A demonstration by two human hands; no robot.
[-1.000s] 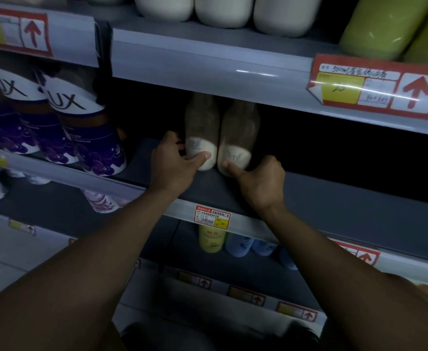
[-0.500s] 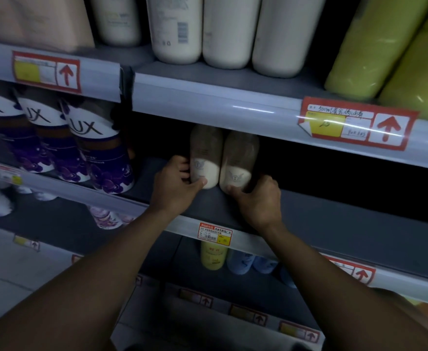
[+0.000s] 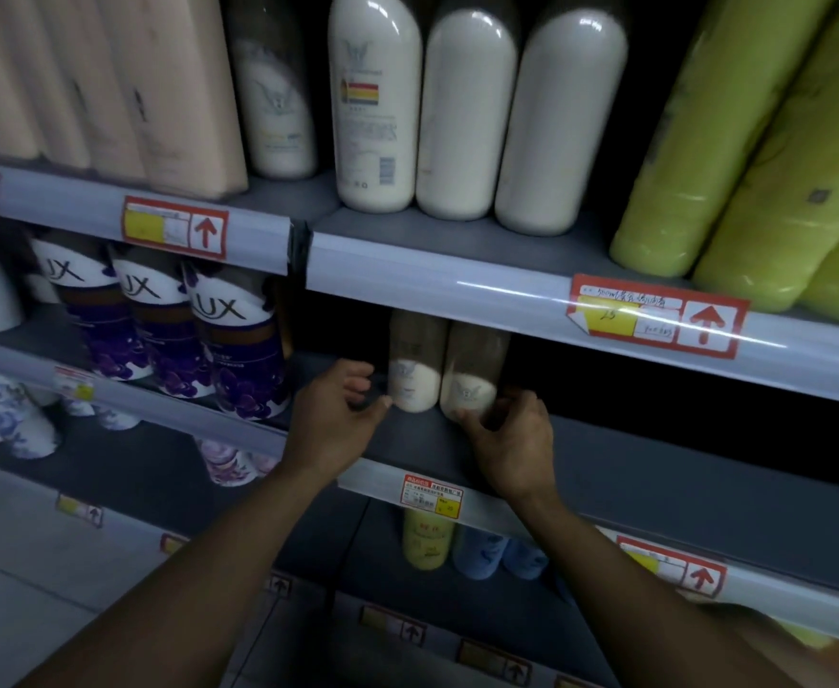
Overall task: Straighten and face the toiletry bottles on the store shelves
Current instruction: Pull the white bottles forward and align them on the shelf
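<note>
While both arms reach onto the middle shelf (image 3: 655, 469), the left hand (image 3: 330, 424) sits just left of the left cream bottle (image 3: 415, 374), fingers loosely curled, thumb tip at the bottle's lower edge; a full grip is not evident. The right hand (image 3: 511, 439) curls around the base of the right cream bottle (image 3: 472, 379), thumb on its front, fingers wrapped behind its right side. Both bottles stand upright, touching each other, set back from the shelf edge, their upper parts hidden behind the upper shelf rail (image 3: 457, 285). To the left, purple Lux bottles (image 3: 238, 350) stand in a row near the shelf front, close to the left hand. A red price tag (image 3: 432, 495) sits on the near rail between the wrists. Above, three white bottles (image 3: 467, 121) stand side by side, with green bottles (image 3: 735, 156) leaning to their right and beige packs (image 3: 109, 86) to their left. Below, a yellow bottle (image 3: 427, 543) and blue bottles (image 3: 482, 556) show partly under the rail.
</note>
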